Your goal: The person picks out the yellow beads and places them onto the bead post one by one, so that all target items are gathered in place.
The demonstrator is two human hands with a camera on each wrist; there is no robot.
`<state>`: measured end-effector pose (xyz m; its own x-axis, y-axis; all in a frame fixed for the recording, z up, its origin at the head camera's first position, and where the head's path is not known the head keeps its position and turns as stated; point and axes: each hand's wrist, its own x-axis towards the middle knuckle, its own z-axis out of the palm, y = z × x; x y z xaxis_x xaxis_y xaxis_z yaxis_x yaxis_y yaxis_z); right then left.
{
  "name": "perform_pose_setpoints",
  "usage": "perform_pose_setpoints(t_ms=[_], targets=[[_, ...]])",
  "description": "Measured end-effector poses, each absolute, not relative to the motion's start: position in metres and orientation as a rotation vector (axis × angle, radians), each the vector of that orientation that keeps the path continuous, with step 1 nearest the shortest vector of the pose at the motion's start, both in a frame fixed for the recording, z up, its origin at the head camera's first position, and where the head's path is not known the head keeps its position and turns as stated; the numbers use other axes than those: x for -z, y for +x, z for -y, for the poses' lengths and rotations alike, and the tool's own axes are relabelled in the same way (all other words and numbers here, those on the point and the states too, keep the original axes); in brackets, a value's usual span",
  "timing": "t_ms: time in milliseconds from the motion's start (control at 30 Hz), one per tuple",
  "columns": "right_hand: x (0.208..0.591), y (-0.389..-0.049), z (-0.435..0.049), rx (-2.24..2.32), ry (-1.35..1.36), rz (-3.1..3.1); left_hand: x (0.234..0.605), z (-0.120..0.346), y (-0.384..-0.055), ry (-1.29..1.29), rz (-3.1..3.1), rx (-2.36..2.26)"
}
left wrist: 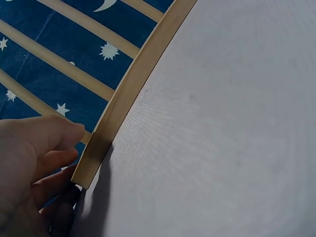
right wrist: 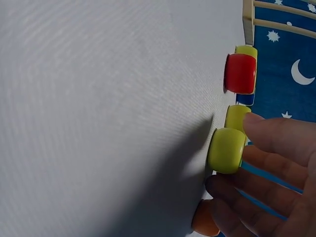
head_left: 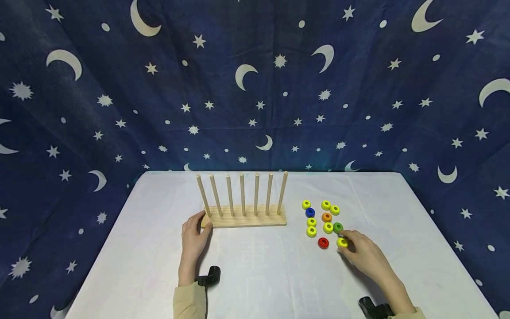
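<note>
At its left end, the wooden peg rack (head_left: 244, 221) is held by my left hand (head_left: 194, 237), thumb in front and fingers around the end. In the left wrist view, that hand (left wrist: 34, 168) is at the end of the rack's base (left wrist: 116, 106). My right hand (head_left: 368, 257) reaches over a yellow ring (head_left: 341, 242), which stands on the table between thumb and fingers. In the right wrist view the fingers look spread around the yellow ring (right wrist: 227, 150); firm contact is unclear. A green ring (head_left: 338, 227) lies just beyond the fingertips.
Several more rings lie right of the rack: yellow ones (head_left: 311, 231), a blue one (head_left: 310, 212), an orange one (head_left: 326, 217) and a red one (head_left: 323, 243). Another orange ring (right wrist: 205, 218) lies under the right fingers. A starry curtain (head_left: 255, 88) hangs behind the white table (head_left: 255, 274).
</note>
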<state>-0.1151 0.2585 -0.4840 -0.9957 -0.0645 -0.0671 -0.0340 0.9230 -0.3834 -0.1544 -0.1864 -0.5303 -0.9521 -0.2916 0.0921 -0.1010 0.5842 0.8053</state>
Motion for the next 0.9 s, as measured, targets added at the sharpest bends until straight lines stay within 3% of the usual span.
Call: perform_pose_setpoints(t_ms=[900], targets=[[0.4884, -0.1206, -0.2589, 0.560, -0.109, -3.036, 0.5289, 0.1859, -0.1549, 0.345, 2.604, 1.258]])
